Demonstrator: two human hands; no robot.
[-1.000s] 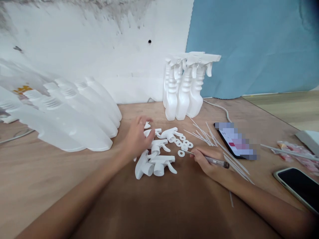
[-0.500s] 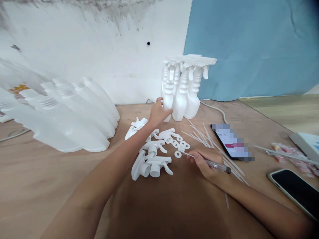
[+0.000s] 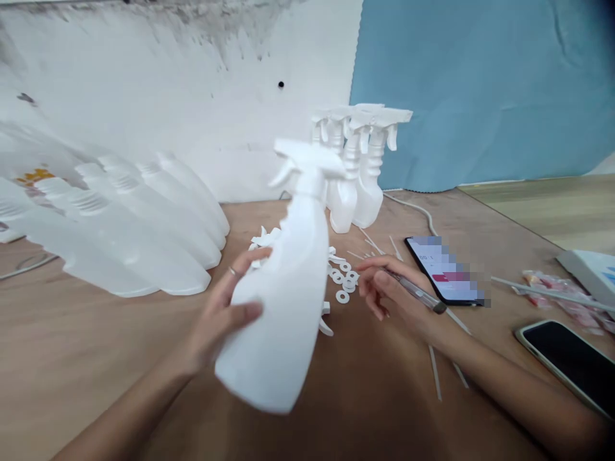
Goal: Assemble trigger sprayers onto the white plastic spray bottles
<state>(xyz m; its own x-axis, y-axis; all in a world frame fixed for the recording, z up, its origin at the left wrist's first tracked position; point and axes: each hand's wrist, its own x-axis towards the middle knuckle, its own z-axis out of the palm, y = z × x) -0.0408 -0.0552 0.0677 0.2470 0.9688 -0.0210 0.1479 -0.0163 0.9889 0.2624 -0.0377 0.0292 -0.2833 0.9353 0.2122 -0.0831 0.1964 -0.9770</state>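
White spray bottle is held above the desk by the person's left hand, near the middle of the view. It leans, its base toward the lower left and its top toward the upper right, and a trigger head is fitted on its neck with the nozzle end facing left. The left fingers are closed around the bottle's body: the thumb presses on the near face while the other fingers wrap the left edge, one of them wearing a ring.

The right hand holds a slim tool with a clear handle and a dark end; its thumb and forefinger pinch the handle and the other fingers are loosely bent. The tool's tip cannot be made out.

Between the hands lie white washers in a loose cluster, and loose trigger heads show partly from behind the held bottle. Thin white tubes lie partly hidden by the right hand and forearm. Just beyond that hand is a phone with a lit screen, partly blurred; farther right are a dark-screened phone and small pink packets.

Finished-looking bottles with heads on stand at the back beside the blue cloth, and open-necked bottles form a group at the left.
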